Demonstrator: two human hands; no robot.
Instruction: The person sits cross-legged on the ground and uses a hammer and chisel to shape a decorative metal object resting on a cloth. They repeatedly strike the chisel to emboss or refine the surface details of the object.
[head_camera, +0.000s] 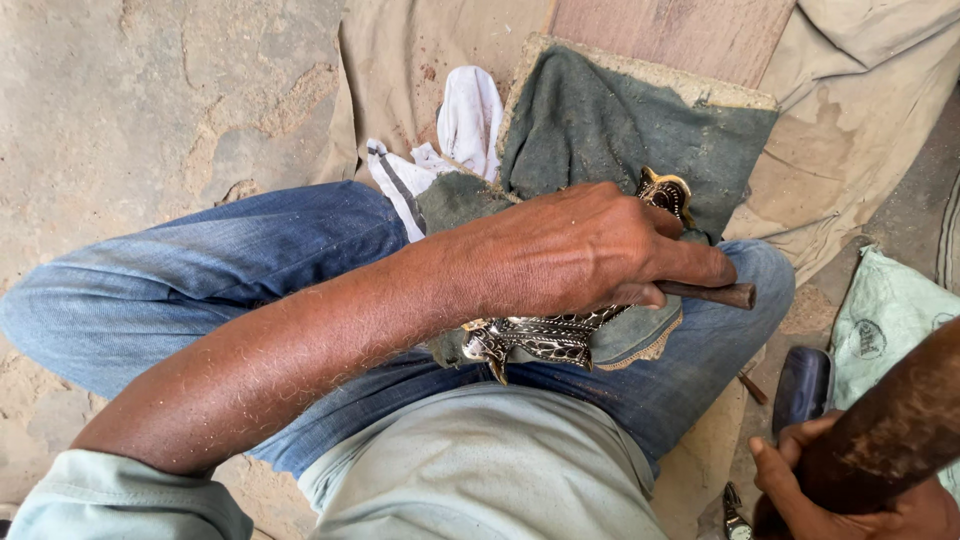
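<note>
My left hand reaches across my lap and is closed around a thin dark metal tool, whose end sticks out to the right. Under the hand lies an ornate black and gold metal piece, another part of it showing above the knuckles. It rests on a grey-green cloth spread over my knee. My right hand at the lower right grips a thick brown wooden mallet handle, raised and apart from the piece.
I sit cross-legged in blue jeans on a dusty concrete floor. A white rag lies behind the knee, a wooden board beyond the cloth, a pale sack and a dark object at the right.
</note>
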